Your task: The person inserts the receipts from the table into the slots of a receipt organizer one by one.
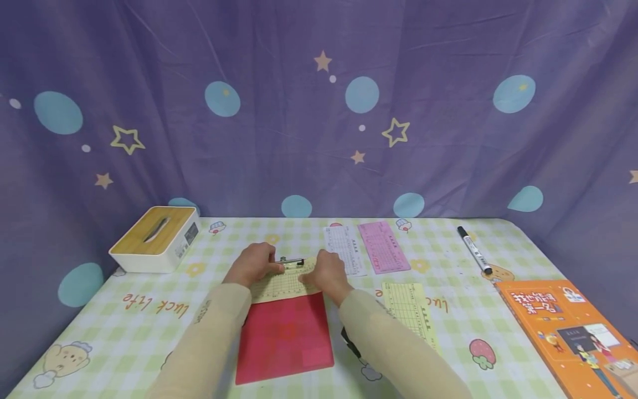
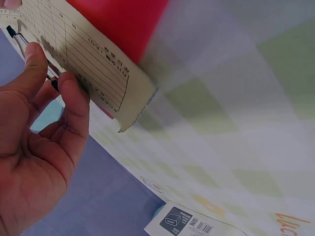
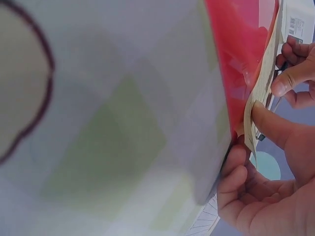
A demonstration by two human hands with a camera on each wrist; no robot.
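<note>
A red folder [image 1: 286,338] lies on the table in front of me in the head view, with a metal clip [image 1: 294,262] along its far edge. Over its upper part is a yellow printed form [image 1: 284,286], whose near corner curls up in the left wrist view. My left hand [image 1: 253,265] pinches the black-ended clip [image 2: 52,73] between thumb and fingers at its left end. At the form's right side, my right hand [image 1: 329,275] pinches the paper's edge, thumb on top [image 3: 270,120] and curled fingers beneath.
Beyond my right hand lie a white form [image 1: 345,249] and a pink form [image 1: 384,247]. A second yellow form [image 1: 410,310] is partly under my right sleeve. Further right are a black-capped marker [image 1: 474,250] and an orange book [image 1: 568,332]. A wood-topped tissue box [image 1: 157,238] stands back left.
</note>
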